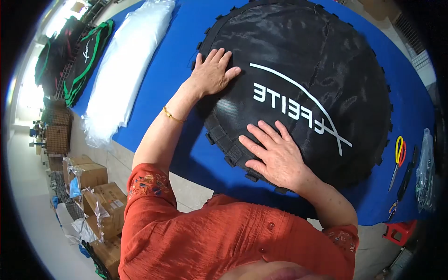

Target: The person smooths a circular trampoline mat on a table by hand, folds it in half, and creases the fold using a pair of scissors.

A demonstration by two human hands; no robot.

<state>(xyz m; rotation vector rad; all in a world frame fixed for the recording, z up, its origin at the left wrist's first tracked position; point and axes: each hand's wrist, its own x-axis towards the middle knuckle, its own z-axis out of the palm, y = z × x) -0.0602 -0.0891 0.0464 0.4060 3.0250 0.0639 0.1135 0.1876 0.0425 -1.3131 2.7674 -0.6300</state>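
Observation:
A round black mesh mat (345, 74), like a trampoline mat, lies on the blue-covered table (158, 88). Small tabs line its webbed edge, and white lettering (284, 105) that looks reversed runs under a white curved line. My left hand (213, 72) rests flat near the mat's left edge with its fingers apart. Nearer my body, my right hand (276, 157) presses flat on the mat below the lettering, fingers spread. Neither hand grips anything; the palms hide small parts of the mat.
Stacked clear plastic sheets (128, 60) lie left of the mat. On the right are yellow-and-red scissors (398, 154), a slim black tool (408, 175) and a clear plastic bag (425, 172). Cardboard boxes (105, 203) stand on the floor at left, a red stool (399, 231) at lower right.

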